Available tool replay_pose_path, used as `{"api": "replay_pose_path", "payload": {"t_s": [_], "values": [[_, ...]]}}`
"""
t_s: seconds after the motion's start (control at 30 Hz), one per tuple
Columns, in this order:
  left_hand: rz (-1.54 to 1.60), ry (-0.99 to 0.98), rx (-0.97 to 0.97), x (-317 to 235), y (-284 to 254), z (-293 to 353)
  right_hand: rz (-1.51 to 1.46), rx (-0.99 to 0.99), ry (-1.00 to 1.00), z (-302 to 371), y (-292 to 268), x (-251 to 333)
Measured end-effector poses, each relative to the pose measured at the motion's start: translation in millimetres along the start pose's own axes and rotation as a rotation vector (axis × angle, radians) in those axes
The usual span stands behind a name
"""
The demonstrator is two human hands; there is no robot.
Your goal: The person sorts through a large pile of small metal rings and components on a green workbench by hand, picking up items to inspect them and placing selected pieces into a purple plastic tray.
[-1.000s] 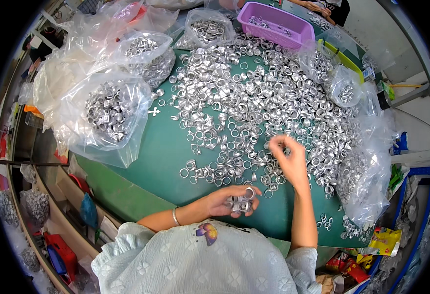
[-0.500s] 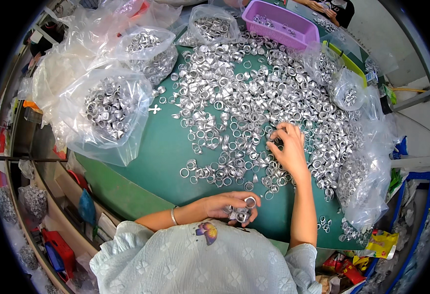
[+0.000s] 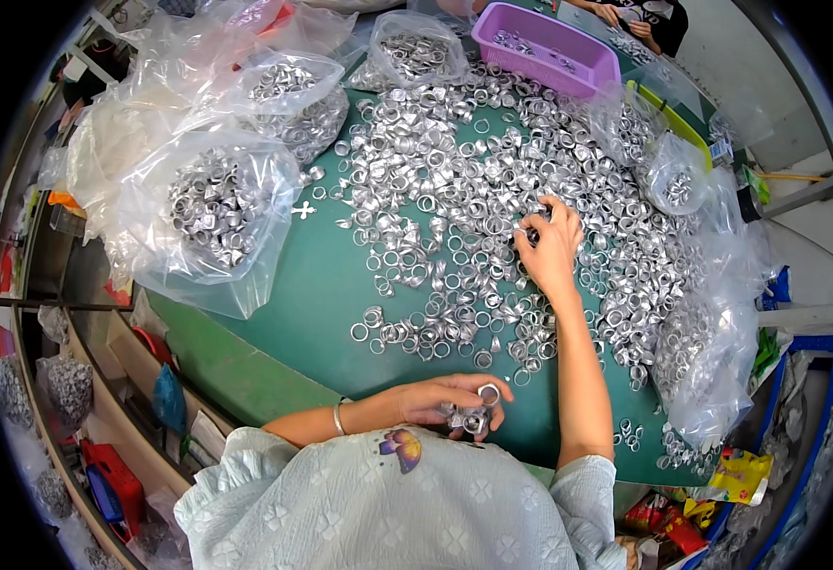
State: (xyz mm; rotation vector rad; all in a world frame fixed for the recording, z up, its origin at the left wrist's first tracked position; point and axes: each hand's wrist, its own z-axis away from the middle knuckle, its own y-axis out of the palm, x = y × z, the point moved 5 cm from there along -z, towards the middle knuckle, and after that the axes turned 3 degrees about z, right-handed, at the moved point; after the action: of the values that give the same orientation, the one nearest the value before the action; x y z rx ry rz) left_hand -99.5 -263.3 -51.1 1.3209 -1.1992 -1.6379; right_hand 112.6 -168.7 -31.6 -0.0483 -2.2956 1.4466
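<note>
A broad heap of silver-coloured metal rings (image 3: 416, 152) covers much of the green table (image 3: 293, 323). Close to my body, my left hand (image 3: 440, 401) curls around a small bunch of rings (image 3: 472, 416), with one ring (image 3: 489, 390) standing up by the fingers. Out over the middle of the heap reaches my right hand (image 3: 554, 249). Its thumb and forefinger are bent toward each other among the rings; whatever is between the tips is too small to make out.
Clear plastic bags of rings, one open (image 3: 212, 204), stand at the left. A purple basket (image 3: 549, 52) sits at the back, a yellow-green tray (image 3: 673, 123) beside it. More bags line the right edge. Across the table a person's hands (image 3: 621, 19) are at work. A cross-shaped piece (image 3: 303, 210) lies left.
My right hand has shifted a little farther away and to the left over the heap. The left hand stays in place with its rings, its fingers slightly looser.
</note>
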Motion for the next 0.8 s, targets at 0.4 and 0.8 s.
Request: {"api": "replay_pose_path", "payload": {"t_s": [0.4,0.8], "values": [[0.256,0.216,-0.171,-19.5,-17.0,0.9,-1.032,0.799,-0.076,74.3,-72.2,56.2],[0.135,0.167,-0.064,-10.3,-14.4,0.6,-0.195,0.343,-0.045,18.6,-47.4,15.0]]}}
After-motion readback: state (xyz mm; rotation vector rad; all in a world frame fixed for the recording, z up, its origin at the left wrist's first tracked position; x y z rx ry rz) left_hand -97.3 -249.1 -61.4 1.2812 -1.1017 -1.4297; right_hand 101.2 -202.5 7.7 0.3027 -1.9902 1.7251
